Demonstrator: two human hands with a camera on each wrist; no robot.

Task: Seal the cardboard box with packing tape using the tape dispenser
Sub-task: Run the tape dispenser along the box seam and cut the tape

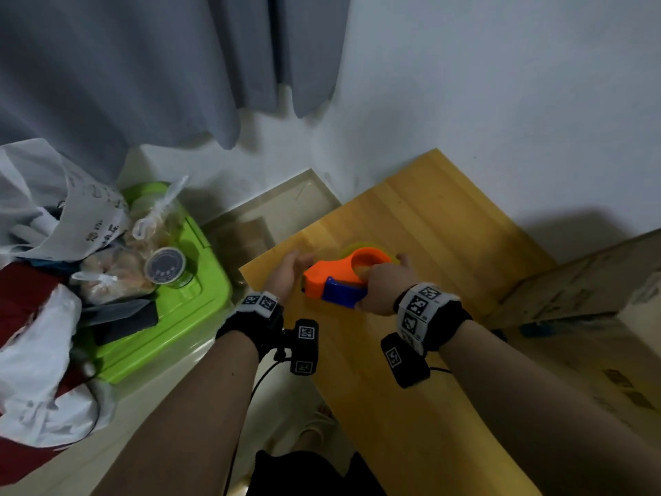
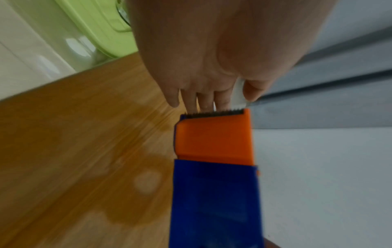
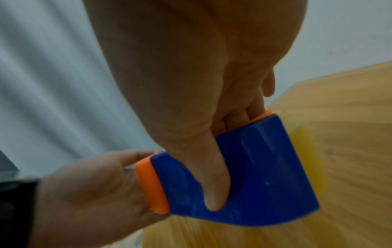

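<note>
Head view: right hand (image 1: pixel 381 286) wraps tape dispenser (image 1: pixel 343 281) by blue handle, over wooden table (image 1: pixel 447 223). Dispenser long axis runs left, cutter end toward left hand (image 1: pixel 286 277). Left fingers (image 2: pixel 250 91) pinch tape end (image 2: pixel 238 94) at blade. Cardboard box (image 1: pixel 579 288) lies right, nearer right hand.
</note>
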